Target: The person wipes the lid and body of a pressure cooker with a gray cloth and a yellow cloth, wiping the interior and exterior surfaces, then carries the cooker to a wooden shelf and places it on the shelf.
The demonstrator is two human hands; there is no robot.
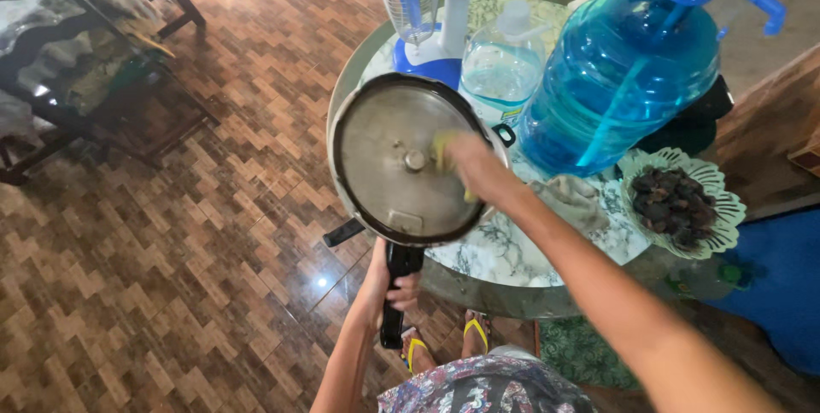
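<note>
A round metal pressure-cooker lid [389, 165] with a dark rim is held up facing me, its inner side showing. My left hand [389, 281] grips its long black handle [395, 293] below the lid. My right hand [474, 165] presses a yellow sponge [444, 152] against the lid's right inner side. The sponge is mostly hidden by my fingers.
A round marble-topped table [504, 255] carries a large blue water jug with a pump [619, 80], a clear plastic bottle [502, 63], a small fan [427, 3], a cloth [572, 195] and a white scalloped bowl of dark pieces [679, 204]. Dark wooden furniture [77, 63] stands at left on the brown patterned floor.
</note>
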